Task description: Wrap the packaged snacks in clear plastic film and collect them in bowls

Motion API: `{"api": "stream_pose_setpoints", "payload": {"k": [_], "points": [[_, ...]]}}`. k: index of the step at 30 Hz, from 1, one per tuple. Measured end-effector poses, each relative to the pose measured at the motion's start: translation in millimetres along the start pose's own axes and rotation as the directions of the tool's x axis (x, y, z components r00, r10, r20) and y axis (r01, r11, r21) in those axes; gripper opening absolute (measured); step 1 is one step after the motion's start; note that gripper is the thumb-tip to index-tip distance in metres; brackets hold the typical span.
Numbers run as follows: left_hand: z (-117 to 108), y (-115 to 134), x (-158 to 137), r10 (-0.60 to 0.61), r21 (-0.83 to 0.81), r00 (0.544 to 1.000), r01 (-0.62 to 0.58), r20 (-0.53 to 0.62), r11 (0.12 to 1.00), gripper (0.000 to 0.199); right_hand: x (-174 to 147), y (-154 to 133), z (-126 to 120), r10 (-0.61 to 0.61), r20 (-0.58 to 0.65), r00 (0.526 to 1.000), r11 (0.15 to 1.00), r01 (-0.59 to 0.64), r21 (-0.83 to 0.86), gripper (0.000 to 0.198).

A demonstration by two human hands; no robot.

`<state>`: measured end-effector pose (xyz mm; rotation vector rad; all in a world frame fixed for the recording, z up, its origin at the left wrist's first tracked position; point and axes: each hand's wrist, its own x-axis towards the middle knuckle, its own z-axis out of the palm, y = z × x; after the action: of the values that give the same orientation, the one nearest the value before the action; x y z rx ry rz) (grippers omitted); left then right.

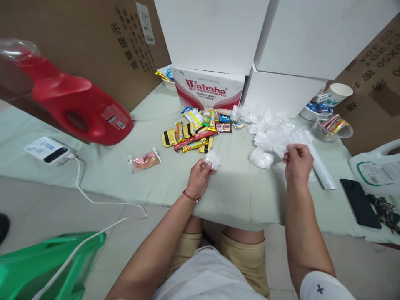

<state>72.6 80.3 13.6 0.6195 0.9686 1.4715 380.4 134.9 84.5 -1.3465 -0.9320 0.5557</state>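
My left hand (pixel 201 176) pinches a small crumpled piece of clear plastic film (pixel 213 160) just above the table. Over at the right, my right hand (pixel 298 162) has thumb and fingers pressed together beside a heap of crumpled clear plastic (pixel 275 135); what it grips, if anything, I cannot make out. A rounded wad of the same plastic (pixel 261 158) lies in front of the heap. Beyond my left hand is a pile of wrapped snacks (pixel 193 129) in yellow, red and blue. One clear-wrapped snack (pixel 145 161) lies apart on the left.
A Wahaha carton (pixel 208 88) and white boxes (pixel 212 33) stand at the back. At left are a red jug (pixel 84 104) and a white device (pixel 48 151) with a cable. A plastic roll (pixel 321 168), phone (pixel 360 203), keys (pixel 384 210) and white jug (pixel 379 166) are at right.
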Motion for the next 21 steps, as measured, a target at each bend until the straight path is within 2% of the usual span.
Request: {"api": "stream_pose_setpoints", "payload": {"k": [2, 4, 5, 6, 7, 8, 9, 11, 13, 16, 19, 21], "points": [[1, -1, 0, -0.005, 0.034, 1.0, 0.005, 0.017, 0.999, 0.05, 1, -4, 6, -0.125, 0.012, 0.992, 0.959, 0.124, -0.255, 0.032], [1, -2, 0, -0.014, 0.093, 0.998, 0.009, 0.054, 0.996, 0.051, -19, -8, 24, -0.255, 0.154, 0.955, 0.9, 0.293, -0.322, 0.033], [0, -2, -1, -0.015, 0.129, 0.997, 0.005, 0.078, 0.992, 0.051, -35, -8, 37, -0.282, 0.286, 0.916, 0.893, 0.36, -0.271, 0.03], [0, -2, -1, -0.015, 0.167, 0.995, -0.002, 0.102, 0.986, 0.052, -52, -6, 51, -0.265, 0.459, 0.848, 0.904, 0.383, -0.187, 0.027], [-1, -2, -2, -0.016, 0.202, 0.992, -0.01, 0.127, 0.979, 0.053, -69, -3, 65, -0.223, 0.627, 0.747, 0.925, 0.365, -0.106, 0.028], [-2, -2, -2, -0.018, 0.231, 0.988, -0.018, 0.151, 0.973, 0.053, -84, 2, 79, -0.177, 0.717, 0.674, 0.951, 0.304, -0.051, 0.031], [-3, -2, -3, -0.02, 0.247, 0.985, -0.023, 0.169, 0.969, 0.054, -95, 8, 90, -0.116, 0.765, 0.633, 0.978, 0.208, -0.024, 0.033], [-4, -1, -4, -0.029, 0.242, 0.983, -0.017, 0.183, 0.97, 0.055, -106, 21, 104, 0.008, 0.782, 0.623, 1.0, -0.009, -0.002, 0.037], [-4, 1, -5, -0.043, 0.202, 0.983, 0.006, 0.18, 0.979, 0.057, -103, 31, 104, 0.107, 0.771, 0.627, 0.98, -0.196, 0.023, 0.036], [-1, 6, -6, -0.073, 0.12, 0.984, 0.053, 0.165, 0.991, 0.058, -87, 34, 88, 0.229, 0.783, 0.579, 0.897, -0.438, 0.062, 0.037], [3, 12, -7, -0.118, 0.044, 0.981, 0.112, 0.153, 0.993, 0.059, -75, 27, 75, 0.337, 0.819, 0.465, 0.765, -0.642, 0.049, 0.04], [5, 16, -7, -0.158, -0.001, 0.978, 0.16, 0.139, 0.987, 0.06, -70, 23, 71, 0.369, 0.832, 0.413, 0.715, -0.699, 0.03, 0.041]]}}
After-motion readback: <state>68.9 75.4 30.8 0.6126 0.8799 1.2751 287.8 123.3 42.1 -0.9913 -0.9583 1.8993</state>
